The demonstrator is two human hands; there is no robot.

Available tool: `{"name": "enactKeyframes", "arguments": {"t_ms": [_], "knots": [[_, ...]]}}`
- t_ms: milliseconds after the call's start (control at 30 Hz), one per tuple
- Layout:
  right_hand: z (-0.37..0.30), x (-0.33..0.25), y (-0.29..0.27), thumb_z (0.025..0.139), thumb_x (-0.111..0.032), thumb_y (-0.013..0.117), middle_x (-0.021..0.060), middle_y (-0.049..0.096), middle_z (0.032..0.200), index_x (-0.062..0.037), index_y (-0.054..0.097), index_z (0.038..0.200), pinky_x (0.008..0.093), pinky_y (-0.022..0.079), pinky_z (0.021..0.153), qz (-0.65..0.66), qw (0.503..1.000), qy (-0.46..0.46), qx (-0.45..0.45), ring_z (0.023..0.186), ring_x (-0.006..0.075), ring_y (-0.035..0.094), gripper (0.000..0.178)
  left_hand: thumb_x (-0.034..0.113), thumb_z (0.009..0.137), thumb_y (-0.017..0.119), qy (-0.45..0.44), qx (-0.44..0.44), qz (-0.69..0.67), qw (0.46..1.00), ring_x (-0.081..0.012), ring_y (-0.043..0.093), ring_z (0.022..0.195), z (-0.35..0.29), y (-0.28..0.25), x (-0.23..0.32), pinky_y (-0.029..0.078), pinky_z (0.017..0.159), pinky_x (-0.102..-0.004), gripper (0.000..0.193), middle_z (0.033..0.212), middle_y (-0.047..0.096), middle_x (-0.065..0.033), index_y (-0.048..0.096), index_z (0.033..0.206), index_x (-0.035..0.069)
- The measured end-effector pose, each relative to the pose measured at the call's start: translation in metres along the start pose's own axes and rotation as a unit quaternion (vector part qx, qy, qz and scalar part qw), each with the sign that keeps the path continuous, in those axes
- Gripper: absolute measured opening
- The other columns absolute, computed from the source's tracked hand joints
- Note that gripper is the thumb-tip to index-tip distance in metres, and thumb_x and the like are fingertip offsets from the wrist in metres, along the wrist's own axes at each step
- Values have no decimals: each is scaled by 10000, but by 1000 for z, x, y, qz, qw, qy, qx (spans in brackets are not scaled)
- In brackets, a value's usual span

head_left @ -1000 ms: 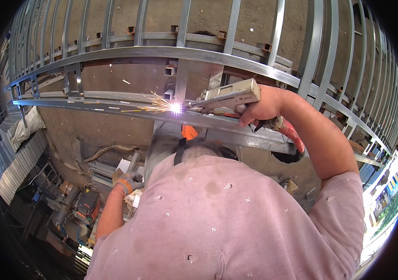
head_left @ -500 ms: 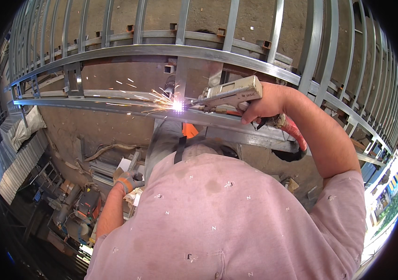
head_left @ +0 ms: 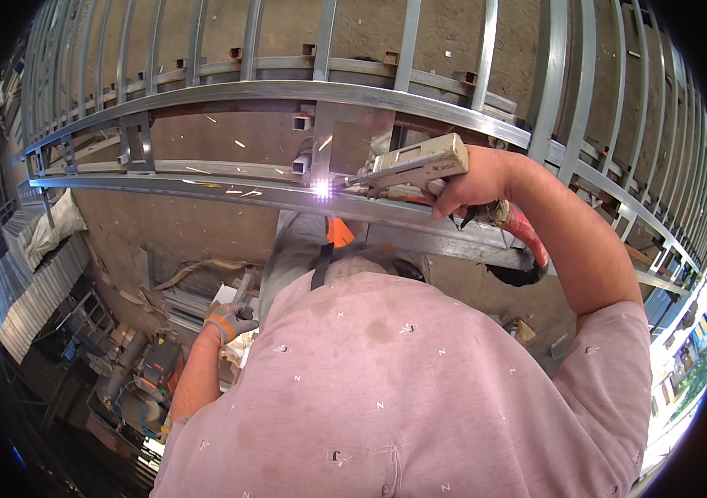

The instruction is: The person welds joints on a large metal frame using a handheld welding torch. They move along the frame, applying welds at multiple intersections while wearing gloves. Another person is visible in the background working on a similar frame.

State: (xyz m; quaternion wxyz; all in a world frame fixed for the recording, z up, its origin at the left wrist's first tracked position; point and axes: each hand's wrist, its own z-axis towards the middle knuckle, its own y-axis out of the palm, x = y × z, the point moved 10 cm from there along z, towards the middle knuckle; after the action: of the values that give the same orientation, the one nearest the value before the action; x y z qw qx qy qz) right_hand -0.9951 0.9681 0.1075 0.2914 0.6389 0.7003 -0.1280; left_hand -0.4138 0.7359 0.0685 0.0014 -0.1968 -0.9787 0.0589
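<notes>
Nearest, the person's soft pink shirt (head_left: 420,373), scattered with small printed marks, fills the view around 6 o'clock. At 2 o'clock the bare right hand (head_left: 486,181) has its fingers wrapped around the rear of a welding tool (head_left: 418,166), a pale, scuffed, box-shaped body that extends from the grip toward 9 o'clock, the thumb along its underside. A worn red sleeve (head_left: 528,231) hangs below the wrist. Just beyond the tool's narrow tip, at 11 o'clock, a violet-white glow (head_left: 322,191) throws sparks beside a smooth, grey metal rail (head_left: 420,213). At 8 o'clock the left hand (head_left: 233,322), in a grey glove with an orange cuff, has curled fingers; whether they hold anything I cannot tell. Farther off, shiny square-edged bars (head_left: 408,46) stand over dusty brown ground (head_left: 158,236) toward 12, and ribbed sheets (head_left: 45,319) lie toward 9.
</notes>
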Motion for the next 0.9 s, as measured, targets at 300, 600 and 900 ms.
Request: {"name": "enactKeyframes", "arguments": {"t_ms": [300, 600, 900], "knots": [[-12, 10, 23, 804, -44, 905, 68, 776, 1001, -44, 771, 1228, 363, 628, 698, 47, 996, -60, 54, 813, 185, 728, 444, 326, 863, 923, 87, 116, 18, 989, -243, 787, 986, -25, -50, 42, 621, 921, -379, 426, 1093, 837, -123, 811, 1164, 46], [-12, 16, 11, 760, -47, 947, 76, 775, 942, -14, 797, 1086, 360, 616, 671, 35, 995, -9, 90, 756, 194, 730, 360, 268, 891, 897, 154, 142, 95, 973, -257, 795, 1043, -5, -129, 59, 626, 938, -390, 419, 1140, 832, -115, 797, 1247, 72], [-9, 29, 11, 783, -56, 943, 61, 787, 964, -25, 798, 1095, 357, 612, 708, 10, 996, -6, 93, 787, 183, 728, 345, 237, 884, 918, 106, 170, 48, 979, -232, 785, 1019, -8, -149, -14, 631, 929, -370, 407, 1144, 818, -119, 790, 1223, 51]]}}
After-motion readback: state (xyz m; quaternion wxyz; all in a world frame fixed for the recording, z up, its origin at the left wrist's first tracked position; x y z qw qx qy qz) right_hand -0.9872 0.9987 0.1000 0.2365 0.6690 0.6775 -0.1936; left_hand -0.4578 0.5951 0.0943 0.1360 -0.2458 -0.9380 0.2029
